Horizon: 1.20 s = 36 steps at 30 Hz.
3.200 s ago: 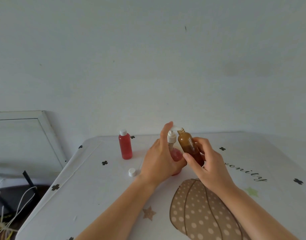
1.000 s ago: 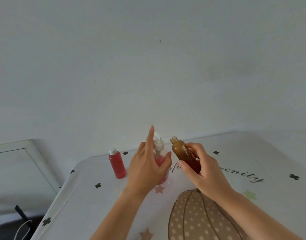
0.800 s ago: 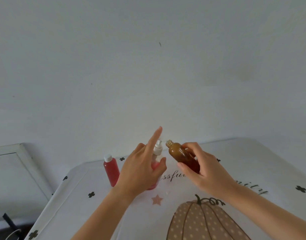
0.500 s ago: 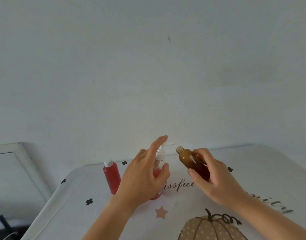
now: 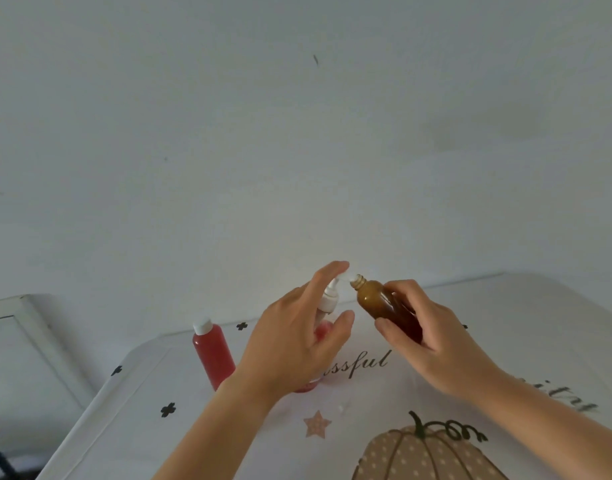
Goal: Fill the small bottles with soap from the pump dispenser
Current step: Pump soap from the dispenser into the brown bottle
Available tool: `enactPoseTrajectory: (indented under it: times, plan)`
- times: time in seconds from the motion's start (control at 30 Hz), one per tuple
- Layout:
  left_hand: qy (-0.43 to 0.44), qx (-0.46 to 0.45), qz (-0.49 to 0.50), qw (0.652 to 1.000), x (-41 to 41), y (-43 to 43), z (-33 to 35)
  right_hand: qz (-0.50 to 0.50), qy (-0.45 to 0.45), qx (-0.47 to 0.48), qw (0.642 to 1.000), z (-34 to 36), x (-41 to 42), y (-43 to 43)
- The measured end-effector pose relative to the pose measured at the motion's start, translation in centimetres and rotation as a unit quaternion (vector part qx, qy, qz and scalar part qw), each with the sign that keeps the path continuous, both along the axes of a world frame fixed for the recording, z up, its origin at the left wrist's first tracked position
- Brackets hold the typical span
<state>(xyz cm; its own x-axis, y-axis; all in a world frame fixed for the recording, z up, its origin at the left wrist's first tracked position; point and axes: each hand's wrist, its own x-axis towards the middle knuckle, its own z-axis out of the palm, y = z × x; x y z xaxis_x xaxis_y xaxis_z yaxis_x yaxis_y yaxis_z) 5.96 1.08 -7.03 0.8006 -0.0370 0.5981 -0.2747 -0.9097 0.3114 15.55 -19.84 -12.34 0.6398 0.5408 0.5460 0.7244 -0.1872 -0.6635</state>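
One head-worn view looks forward, perhaps slightly down, near the table.

Compared with half a second ago, the right hand now holds the open neck of the amber bottle right at the white spout of the pump dispenser at frame centre, the gap between them closed, while the left hand curls its index finger over the pump head.

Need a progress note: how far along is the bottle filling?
Done, it seems: the red bottle stands capped and full on the table. In hand: the right hand holds the uncapped amber bottle tilted, its neck at the nozzle of the pump dispenser, which the left hand grips with index finger over the pump head. Left: pumping, then capping; its fill level cannot be read.
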Motion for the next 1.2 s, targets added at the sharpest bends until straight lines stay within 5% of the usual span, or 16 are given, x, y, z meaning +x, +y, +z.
enactPoseTrajectory:
  times: [0.23,1.2]
  plan:
    - [-0.026,0.087,0.055,0.994,0.4,-0.7,-0.9,-0.005,0.006,-0.014,1.0,-0.6,1.2,-0.4]
    - [-0.045,-0.02,0.052,0.997,1.3,0.6,-2.1,0.02,0.039,0.001,0.999,-0.4,0.9,1.7]
